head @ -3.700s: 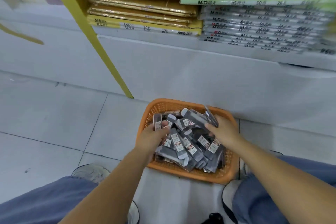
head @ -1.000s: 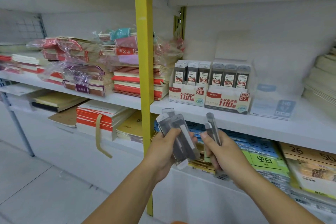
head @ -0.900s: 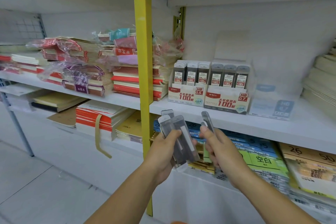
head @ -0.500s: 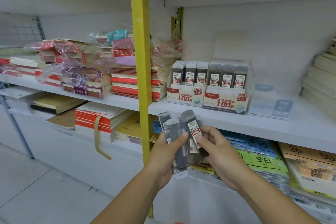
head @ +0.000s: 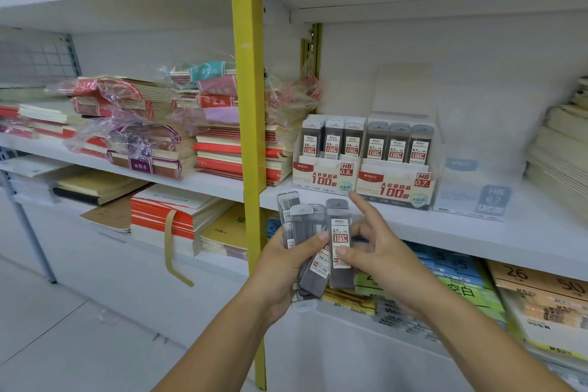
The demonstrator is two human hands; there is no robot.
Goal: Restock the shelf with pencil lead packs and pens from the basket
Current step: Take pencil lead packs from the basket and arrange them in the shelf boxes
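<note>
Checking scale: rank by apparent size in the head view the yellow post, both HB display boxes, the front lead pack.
yellow post
HB 0.5 box, HB 0.7 box: alike
front lead pack

Lead packs (head: pixel 306 226) before the shelf (head: pixel 461 230); display boxes (head: pixel 394 185) on it, notebooks (head: pixel 235 160) leftward.

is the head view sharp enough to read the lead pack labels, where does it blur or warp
Head view: the 0.7 label on the front lead pack in the right hand is legible, as are the HB 0.5 box and HB 0.7 box; the paper stacks at the right edge blur; the yellow upright leans, wide-angle distortion.
</note>
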